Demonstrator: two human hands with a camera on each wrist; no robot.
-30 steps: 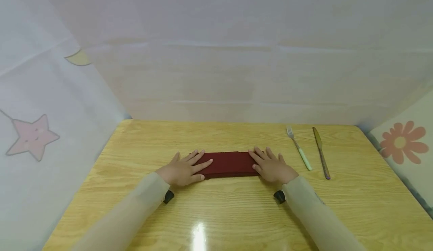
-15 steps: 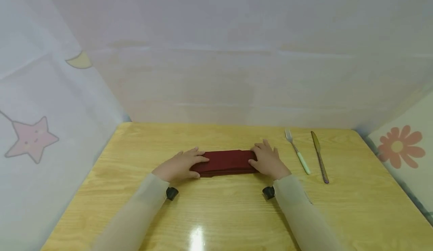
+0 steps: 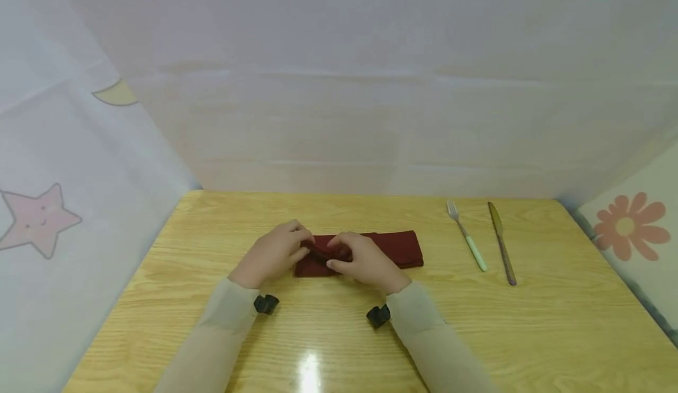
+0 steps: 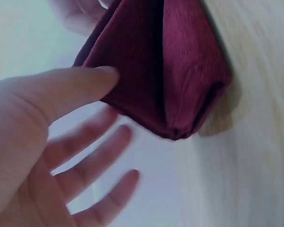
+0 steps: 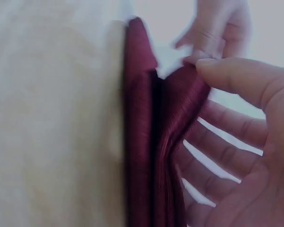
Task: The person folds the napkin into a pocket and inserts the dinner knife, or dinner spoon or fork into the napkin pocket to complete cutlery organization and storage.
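Note:
A dark red cloth napkin (image 3: 404, 248), folded into a long strip, lies across the middle of the table. At its left part, my left hand (image 3: 272, 256) pinches the raised upper layers between thumb and fingers; the left wrist view shows the thumb on the lifted cloth (image 4: 132, 71) and the other fingers spread. Close by, my right hand (image 3: 369, 262) pinches the same raised layers from the right, its thumb on the edge of the cloth (image 5: 182, 101) in the right wrist view. Lower layers stay on the table, and the right end lies flat.
A fork (image 3: 467, 237) with a pale green handle lies right of the napkin, and a table knife (image 3: 501, 243) lies beside it. The wooden table (image 3: 328, 334) meets white fabric walls (image 3: 339, 128) at the back and sides.
Both hands lay flat on the napkin's ends, then curled their fingers. The right hand has moved left along it, close to the left hand, and the upper layers are now raised.

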